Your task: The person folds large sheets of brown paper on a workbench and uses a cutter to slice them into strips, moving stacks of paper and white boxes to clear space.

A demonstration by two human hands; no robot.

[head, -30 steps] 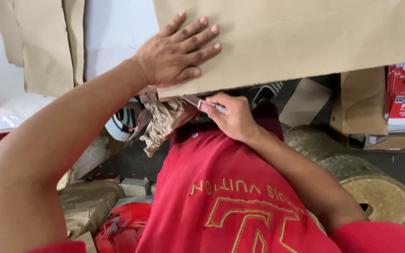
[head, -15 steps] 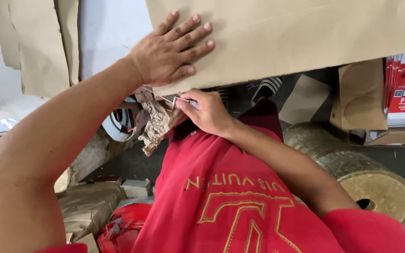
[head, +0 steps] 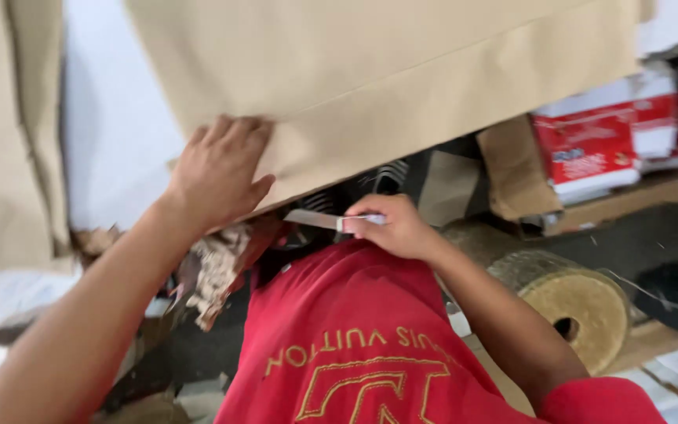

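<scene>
The left hand [head: 217,169] lies flat, fingers spread, on the brown cardboard sheet [head: 402,86] near its lower edge. Just below that edge the right hand [head: 394,228] grips a small blade [head: 315,219] — pointing left, above torn paper scraps [head: 217,271].

Two hands [head: 217,169], one blade [head: 315,219]
</scene>
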